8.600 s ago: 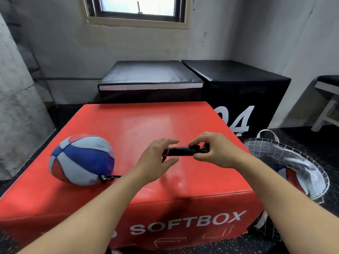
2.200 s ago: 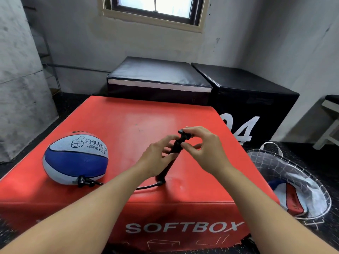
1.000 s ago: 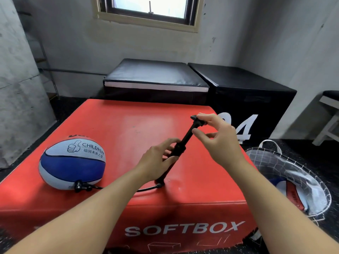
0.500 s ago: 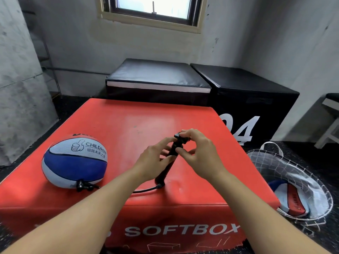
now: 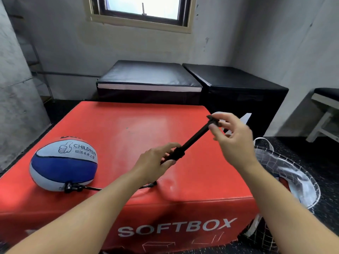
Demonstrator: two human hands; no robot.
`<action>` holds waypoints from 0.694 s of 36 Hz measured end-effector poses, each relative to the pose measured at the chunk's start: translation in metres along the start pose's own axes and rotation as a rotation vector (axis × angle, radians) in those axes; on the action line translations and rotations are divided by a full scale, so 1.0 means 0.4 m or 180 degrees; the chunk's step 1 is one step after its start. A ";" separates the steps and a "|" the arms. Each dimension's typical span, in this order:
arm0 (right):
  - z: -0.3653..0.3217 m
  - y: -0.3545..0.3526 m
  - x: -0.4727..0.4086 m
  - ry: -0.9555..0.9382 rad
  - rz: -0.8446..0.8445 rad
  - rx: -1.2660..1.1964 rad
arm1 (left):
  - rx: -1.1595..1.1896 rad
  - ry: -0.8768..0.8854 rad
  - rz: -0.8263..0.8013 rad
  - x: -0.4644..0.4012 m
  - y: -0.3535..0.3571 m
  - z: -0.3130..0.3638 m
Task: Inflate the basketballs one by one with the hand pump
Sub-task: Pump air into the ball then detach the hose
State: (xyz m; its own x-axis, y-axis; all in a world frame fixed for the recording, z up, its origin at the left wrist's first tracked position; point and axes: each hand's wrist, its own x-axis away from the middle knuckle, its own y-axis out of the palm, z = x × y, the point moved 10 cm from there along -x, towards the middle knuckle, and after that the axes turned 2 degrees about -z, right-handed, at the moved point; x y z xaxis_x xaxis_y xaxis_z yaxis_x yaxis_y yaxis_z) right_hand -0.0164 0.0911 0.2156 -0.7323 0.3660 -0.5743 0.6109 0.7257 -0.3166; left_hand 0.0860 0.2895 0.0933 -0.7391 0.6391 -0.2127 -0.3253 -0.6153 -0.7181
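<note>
Far left on the red soft box point(image 5: 128, 129), the basketball point(image 5: 63, 166) sits near the front edge, blue and white, printed side up; the hose point(image 5: 89, 188) plugs into its lower side through a black fitting and runs right along the box top, passing behind my left forearm; I judge the ball part-filled at best, though I cannot read its firmness from here. My left hand point(image 5: 154, 165) curls round the barrel of the hand pump point(image 5: 190, 140), fingers wrapped and thumb on top; the pump tilts up to the right with the rod drawn out. My right hand point(image 5: 232, 138) pinches the handle at the top end between thumb and fingertips, the other fingers loosely spread. Lower right, a net basket point(image 5: 310, 182) on the floor holds another ball, only partly visible. The risks I see: that light pinch may slip off the handle on a hard push; the slanted push could drag the hose and roll the ball toward the edge, or pull the needle out of the valve.
</note>
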 end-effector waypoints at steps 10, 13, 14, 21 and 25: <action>-0.064 0.030 0.000 -0.0313 0.0068 0.0007 | 0.0183 -0.0016 0.0081 0.005 -0.015 -0.014; -0.085 0.079 0.004 -0.0441 -0.0123 0.0133 | 0.0314 -0.0041 0.0121 0.008 -0.026 -0.029; -0.085 0.096 0.005 -0.0463 -0.0177 0.0175 | 0.0349 -0.0052 0.0135 0.009 -0.029 -0.035; -0.066 0.188 0.012 -0.0496 -0.0466 0.0323 | 0.0645 -0.0096 0.0190 0.012 -0.037 -0.063; -0.048 0.231 0.023 -0.0472 -0.0681 0.0392 | 0.0743 -0.0124 0.0245 0.013 -0.044 -0.069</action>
State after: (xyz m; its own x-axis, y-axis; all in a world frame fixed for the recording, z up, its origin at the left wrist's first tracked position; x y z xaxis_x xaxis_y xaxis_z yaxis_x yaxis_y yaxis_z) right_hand 0.0275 0.1726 0.1958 -0.8019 0.1164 -0.5860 0.4859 0.6976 -0.5265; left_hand 0.1043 0.3164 0.0865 -0.7877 0.5707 -0.2321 -0.3912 -0.7544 -0.5271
